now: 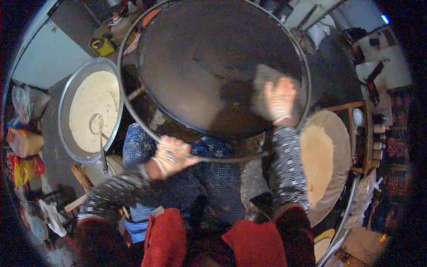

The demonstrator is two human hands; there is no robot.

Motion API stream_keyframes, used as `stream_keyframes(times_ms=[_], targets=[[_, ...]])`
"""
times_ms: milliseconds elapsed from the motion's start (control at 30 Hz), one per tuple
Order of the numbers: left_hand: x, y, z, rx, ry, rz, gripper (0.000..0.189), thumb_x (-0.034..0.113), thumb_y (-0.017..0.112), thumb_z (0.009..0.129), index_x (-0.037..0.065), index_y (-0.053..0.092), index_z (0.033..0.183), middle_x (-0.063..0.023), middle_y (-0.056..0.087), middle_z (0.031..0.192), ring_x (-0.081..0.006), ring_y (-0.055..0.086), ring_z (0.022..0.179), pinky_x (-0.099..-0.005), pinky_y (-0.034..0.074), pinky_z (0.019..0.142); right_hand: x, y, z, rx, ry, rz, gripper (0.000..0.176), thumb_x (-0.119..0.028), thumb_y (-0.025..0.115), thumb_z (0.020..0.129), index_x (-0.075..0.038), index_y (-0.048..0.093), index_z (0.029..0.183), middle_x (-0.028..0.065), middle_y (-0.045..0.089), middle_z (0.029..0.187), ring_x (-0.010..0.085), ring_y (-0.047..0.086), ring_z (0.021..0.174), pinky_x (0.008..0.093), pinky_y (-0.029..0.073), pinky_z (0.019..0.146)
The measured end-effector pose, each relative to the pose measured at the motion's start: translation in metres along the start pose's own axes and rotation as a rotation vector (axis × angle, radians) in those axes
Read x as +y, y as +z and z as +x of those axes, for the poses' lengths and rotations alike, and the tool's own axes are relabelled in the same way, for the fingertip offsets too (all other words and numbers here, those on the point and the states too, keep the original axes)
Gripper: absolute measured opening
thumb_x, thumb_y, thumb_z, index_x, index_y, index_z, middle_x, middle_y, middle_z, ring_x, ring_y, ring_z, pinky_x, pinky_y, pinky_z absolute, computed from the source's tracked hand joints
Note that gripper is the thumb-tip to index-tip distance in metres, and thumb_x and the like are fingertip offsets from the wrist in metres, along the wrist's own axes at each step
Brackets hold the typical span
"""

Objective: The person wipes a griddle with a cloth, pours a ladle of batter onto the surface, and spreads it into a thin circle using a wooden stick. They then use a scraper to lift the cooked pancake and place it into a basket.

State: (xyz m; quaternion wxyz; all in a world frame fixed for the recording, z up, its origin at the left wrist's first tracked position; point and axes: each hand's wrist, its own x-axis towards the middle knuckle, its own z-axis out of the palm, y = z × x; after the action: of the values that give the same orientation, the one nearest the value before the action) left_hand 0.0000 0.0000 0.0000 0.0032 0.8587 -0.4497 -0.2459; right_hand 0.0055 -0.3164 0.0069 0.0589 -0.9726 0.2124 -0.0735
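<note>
A large round dark griddle (191,66) fills the top middle, with a metal ring (126,100) running around it. My left hand (172,155) is closed at the near left part of this ring, fingers curled over it. On the right side of the griddle, my right hand (281,99) presses a greyish cloth (265,80) against the surface. Motion blurs that hand and the cloth's edges. To the left stands a wide metal basin (66,115) of pale batter (91,95), in which a ladle (103,153) rests with its handle toward me.
At the right, a round flatbread stack or sheet (316,160) lies on a wide covered round surface (340,164). A wooden frame (356,107) stands beyond it. Plastic bags (27,171) and a yellow container (103,46) sit at the left and back left.
</note>
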Motion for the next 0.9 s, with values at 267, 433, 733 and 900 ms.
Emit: stream_keyframes(times_ms=[267,433,733,900], targets=[[0.117,0.047,-0.016,0.093,0.704,-0.42,0.044,0.043,0.053,0.081,0.007,0.058,0.105,-0.0174,0.054,0.117,-0.0264,0.044,0.117,-0.0451,0.03,0.103,-0.151,0.029,-0.077,0.062,-0.476,0.164,0.077,-0.053,0.043,0.085,0.005,0.033,0.135,0.0232,0.03,0.143,0.0356,0.023,0.135,0.0468,0.011,0.112],[0.004,-0.022,-0.095,0.391,0.496,-0.176,0.038,0.024,0.064,0.064,0.002,0.061,0.094,-0.018,0.057,0.109,-0.0344,0.054,0.102,-0.044,0.042,0.092,0.007,0.006,-0.054,0.25,-0.332,0.027,0.07,-0.046,0.05,0.085,0.008,0.038,0.129,0.0251,0.04,0.133,0.0391,0.037,0.125,0.0492,0.025,0.104],[-0.152,0.043,-0.241,0.805,-0.669,-0.71,0.042,0.003,0.051,0.088,-0.002,0.042,0.129,-0.016,0.049,0.125,-0.025,0.046,0.118,-0.034,0.035,0.101,0.091,0.005,0.12,0.018,0.318,-0.239,0.072,-0.053,0.032,0.091,0.0,0.028,0.139,0.0194,0.029,0.144,0.0328,0.027,0.134,0.0476,0.018,0.108],[-0.176,0.014,-0.182,0.706,-0.504,-0.408,0.052,-0.003,0.051,0.082,-0.002,0.037,0.132,-0.0225,0.043,0.129,-0.0353,0.042,0.122,-0.039,0.033,0.104,-0.092,0.051,0.198,0.404,-0.397,-0.056,0.052,-0.045,0.048,0.082,-0.001,0.053,0.11,0.0183,0.055,0.11,0.0349,0.052,0.105,0.0505,0.04,0.087]])
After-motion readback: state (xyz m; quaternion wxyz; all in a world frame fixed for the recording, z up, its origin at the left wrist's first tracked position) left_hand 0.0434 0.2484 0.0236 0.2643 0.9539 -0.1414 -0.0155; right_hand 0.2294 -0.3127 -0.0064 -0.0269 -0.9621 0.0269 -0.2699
